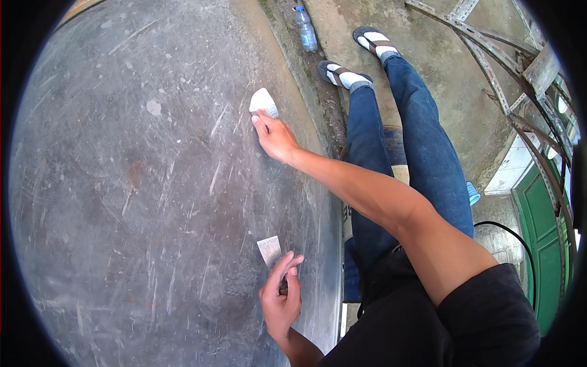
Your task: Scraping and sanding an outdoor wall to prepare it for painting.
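My right hand (276, 136) is pressed close to a grey, scratched surface (153, 202). Its fingers pinch a small white piece (264, 101) with a rounded edge and fine ribs along one side. Its material is hard to make out. Nearer to me, my left hand (283, 301) is closed, with a flat, pale grey metal blade (269, 249) like that of a putty knife jutting out beyond the fingers. Any handle is mostly hidden inside the hand.
Pale streaks and spots mark the grey surface. Its right edge runs beside my jeans-clad legs (422, 122). A plastic bottle (306, 29) lies beyond my feet along that edge. At the right stand a rusty metal frame (495, 79) and a green door (541, 223).
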{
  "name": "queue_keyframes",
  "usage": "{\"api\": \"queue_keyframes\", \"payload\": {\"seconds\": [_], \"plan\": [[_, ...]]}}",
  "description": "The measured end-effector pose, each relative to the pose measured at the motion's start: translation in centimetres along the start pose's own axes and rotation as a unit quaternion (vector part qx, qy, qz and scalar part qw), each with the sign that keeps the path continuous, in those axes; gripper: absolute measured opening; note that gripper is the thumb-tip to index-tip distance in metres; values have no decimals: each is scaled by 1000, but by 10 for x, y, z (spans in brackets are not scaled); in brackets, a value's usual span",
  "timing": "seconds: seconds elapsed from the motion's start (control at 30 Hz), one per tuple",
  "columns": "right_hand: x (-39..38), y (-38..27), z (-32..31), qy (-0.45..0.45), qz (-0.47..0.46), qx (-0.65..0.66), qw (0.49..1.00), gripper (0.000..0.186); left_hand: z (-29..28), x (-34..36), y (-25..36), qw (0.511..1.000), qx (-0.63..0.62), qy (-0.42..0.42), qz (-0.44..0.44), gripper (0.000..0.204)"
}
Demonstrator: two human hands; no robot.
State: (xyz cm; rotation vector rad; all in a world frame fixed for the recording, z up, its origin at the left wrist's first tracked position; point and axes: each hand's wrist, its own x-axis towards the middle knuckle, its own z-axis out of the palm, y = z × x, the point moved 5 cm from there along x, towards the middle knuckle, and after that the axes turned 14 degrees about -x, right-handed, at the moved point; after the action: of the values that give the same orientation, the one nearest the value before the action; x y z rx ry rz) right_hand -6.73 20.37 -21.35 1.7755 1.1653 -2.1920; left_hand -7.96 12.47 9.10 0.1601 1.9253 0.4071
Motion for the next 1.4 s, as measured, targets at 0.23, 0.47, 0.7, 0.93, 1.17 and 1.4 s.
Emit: {"api": "queue_keyframes", "payload": {"seconds": [0.23, 0.47, 0.7, 0.93, 1.17, 1.4], "plan": [[-56, 34, 28, -52, -68, -1, 996, 50, 5, -6, -3, 1000, -1, -9, 7, 31], [53, -45, -19, -31, -8, -4, 999, 49, -3, -12, -20, 999, -25, 18, -21, 32], [-7, 14, 15, -35, -50, -24, 998, 49, 0, -11, -14, 1000, -6, -9, -15, 30], [61, -65, -30, 52, -114, 6, 992, 45, -6, -10, -23, 999, -4, 11, -41, 31], [36, -31, -12, 50, -141, -8, 989, 50, -2, -7, -16, 1000, 3, -12, 16, 32], [-12, -56, -5, 33, -176, 8, 984, 55, -9, -2, -26, 1000, -13, 16, 0, 32]]}}
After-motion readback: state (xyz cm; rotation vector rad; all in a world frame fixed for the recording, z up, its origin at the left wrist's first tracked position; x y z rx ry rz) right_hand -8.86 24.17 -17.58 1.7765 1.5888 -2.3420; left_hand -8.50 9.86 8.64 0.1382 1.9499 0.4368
